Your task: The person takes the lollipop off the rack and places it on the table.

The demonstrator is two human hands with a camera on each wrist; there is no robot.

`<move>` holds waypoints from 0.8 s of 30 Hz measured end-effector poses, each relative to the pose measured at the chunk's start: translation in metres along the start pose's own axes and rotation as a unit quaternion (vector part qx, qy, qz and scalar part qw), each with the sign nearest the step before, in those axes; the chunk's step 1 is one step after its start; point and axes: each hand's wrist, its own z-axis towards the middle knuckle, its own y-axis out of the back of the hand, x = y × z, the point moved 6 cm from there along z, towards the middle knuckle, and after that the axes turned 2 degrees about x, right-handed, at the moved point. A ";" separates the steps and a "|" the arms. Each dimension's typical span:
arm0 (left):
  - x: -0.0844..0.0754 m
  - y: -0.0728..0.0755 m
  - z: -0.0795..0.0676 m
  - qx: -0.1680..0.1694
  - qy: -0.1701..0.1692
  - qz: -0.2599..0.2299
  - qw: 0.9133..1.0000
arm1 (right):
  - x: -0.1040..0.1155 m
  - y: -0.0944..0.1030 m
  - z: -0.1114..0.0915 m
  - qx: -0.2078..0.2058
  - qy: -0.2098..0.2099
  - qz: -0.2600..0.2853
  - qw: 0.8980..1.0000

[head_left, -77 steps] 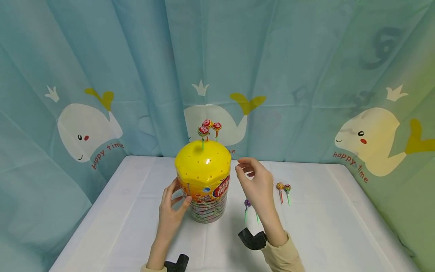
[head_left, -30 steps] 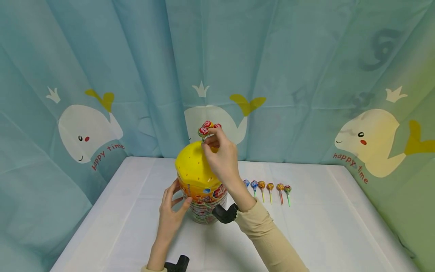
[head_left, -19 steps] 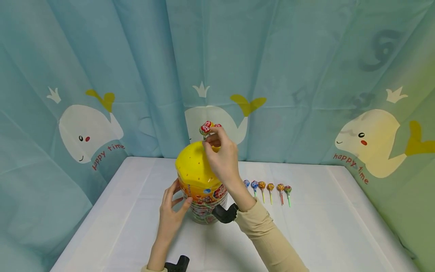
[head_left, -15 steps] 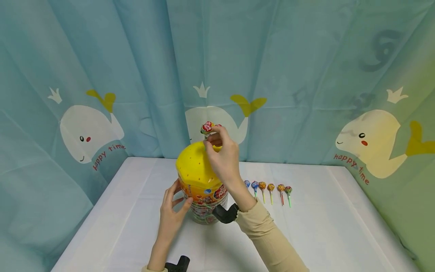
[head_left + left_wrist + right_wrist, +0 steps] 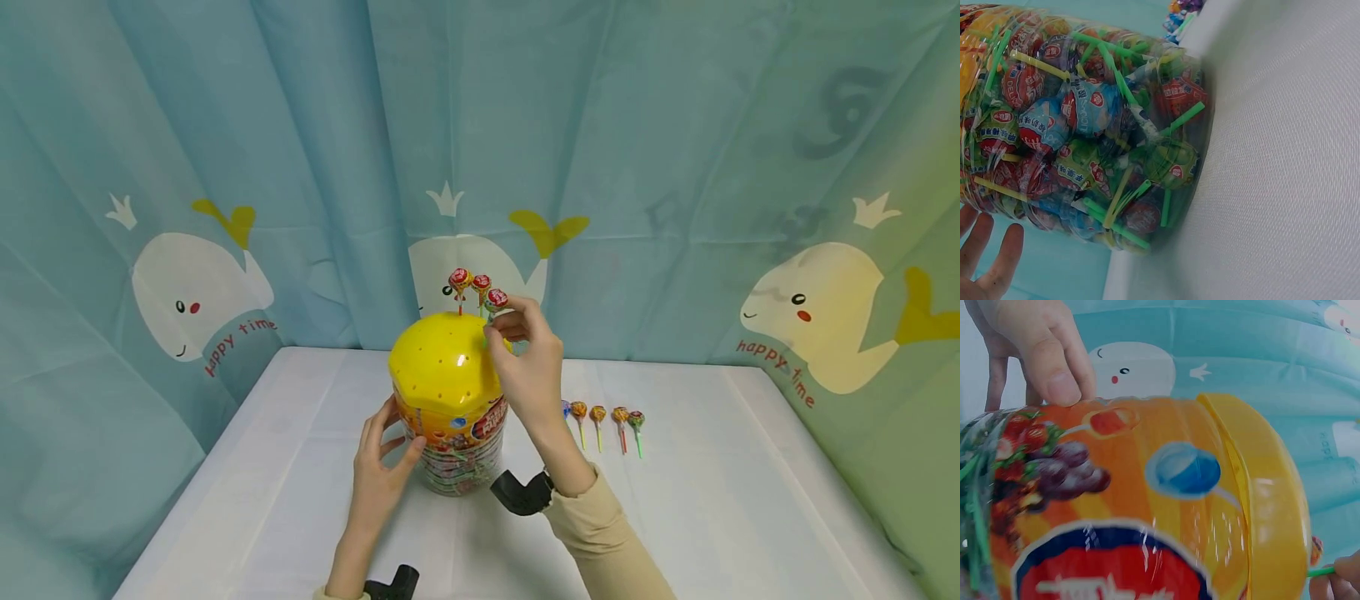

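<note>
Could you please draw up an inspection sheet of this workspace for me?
Surface: white, fabric-textured rectangular tabletop.
Job's things: upright, cylindrical clear plastic jar with an orange label, packed with wrapped lollipops; glossy yellow domed lid on top, two red-topped round lollipops standing in it; row of colourful wrapped lollipops lying right of the jar.
Clutter: nothing seen.
Hands: left hand rests against the jar; right hand pinches a red-and-green wrapped lollipop by the lid.
Cables: nothing seen.
Surroundings: blue-green whale-print fabric curtain.
</note>
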 end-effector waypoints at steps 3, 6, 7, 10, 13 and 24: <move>-0.001 0.000 0.000 0.002 0.007 0.002 1.000 | -0.005 0.011 -0.005 -0.011 -0.013 -0.002 1.000; 0.004 -0.002 0.001 0.001 0.009 0.005 1.000 | -0.011 0.022 -0.011 -0.022 -0.027 -0.002 0.999; 0.008 -0.003 0.001 0.000 0.010 0.006 1.000 | -0.013 0.026 -0.013 -0.025 -0.032 -0.002 0.999; 0.022 -0.005 0.002 -0.002 0.009 0.005 1.000 | -0.019 0.037 -0.020 -0.032 -0.053 -0.005 0.998; 0.035 -0.006 0.002 -0.002 0.005 0.004 1.000 | -0.026 0.047 -0.028 -0.038 -0.070 -0.011 0.997; 0.038 -0.005 0.001 0.003 -0.016 -0.003 1.000 | -0.045 0.075 -0.057 -0.055 -0.085 -0.043 0.994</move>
